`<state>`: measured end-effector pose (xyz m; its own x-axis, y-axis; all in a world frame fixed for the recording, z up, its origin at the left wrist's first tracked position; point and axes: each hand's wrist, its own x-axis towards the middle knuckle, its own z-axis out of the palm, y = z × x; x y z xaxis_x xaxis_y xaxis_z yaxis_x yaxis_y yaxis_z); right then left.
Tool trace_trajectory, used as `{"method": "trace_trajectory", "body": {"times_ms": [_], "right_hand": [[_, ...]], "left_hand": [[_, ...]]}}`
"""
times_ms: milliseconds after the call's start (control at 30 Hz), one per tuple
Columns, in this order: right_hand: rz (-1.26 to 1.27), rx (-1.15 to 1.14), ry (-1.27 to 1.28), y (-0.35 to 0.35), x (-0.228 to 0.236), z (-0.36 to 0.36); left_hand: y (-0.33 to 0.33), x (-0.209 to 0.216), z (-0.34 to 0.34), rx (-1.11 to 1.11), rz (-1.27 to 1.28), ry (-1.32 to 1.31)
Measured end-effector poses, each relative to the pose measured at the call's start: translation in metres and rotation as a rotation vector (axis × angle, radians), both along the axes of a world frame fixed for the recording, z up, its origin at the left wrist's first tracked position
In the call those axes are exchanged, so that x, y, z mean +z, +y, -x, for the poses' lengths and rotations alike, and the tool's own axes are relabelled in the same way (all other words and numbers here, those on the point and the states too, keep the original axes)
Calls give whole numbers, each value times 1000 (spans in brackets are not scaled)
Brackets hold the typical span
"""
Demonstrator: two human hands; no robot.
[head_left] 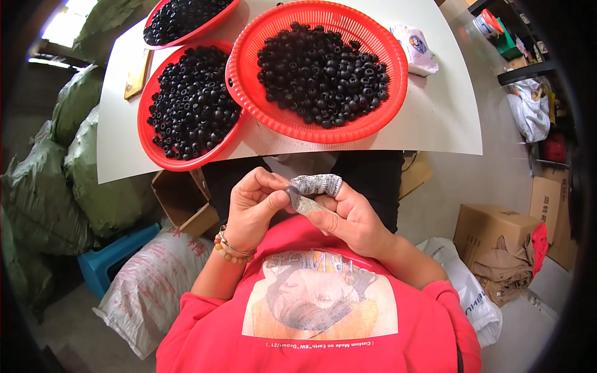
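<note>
In front of my body, my left hand (258,202) is closed, thumb and fingertips pinching a small black round part (290,190). Close against it, my right hand (354,217) is closed around a pale, translucent object (308,205) whose kind I cannot make out. A grey speckled knitted finger cover (316,184) sits on a finger of my right hand. Beyond my hands, a large red plastic basket (398,81) stands on the table, filled with small black round parts, many with a hole. A red basin (144,133) to its left holds more of them.
Another red basin (231,13) of black parts stands at the far left of the white table (441,124). A tissue pack (415,51) and a yellowish strip (137,76) lie there. Around me are green sacks (93,180), a blue stool (99,264), a white sack (155,280) and a cardboard box (491,224).
</note>
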<state>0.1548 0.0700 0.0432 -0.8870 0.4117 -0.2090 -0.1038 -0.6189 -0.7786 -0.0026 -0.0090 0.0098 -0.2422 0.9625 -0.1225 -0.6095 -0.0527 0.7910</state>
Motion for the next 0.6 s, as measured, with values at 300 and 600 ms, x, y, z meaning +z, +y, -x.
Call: {"method": "trace_trajectory", "body": {"times_ms": [300,600], "right_hand": [[119,-13,-7,0,1,2],[154,-6,0,1,-6,1]], "left_hand": [[-1,0,2,-9,18,81],[-1,-8,3,-84,-3,-172]]}}
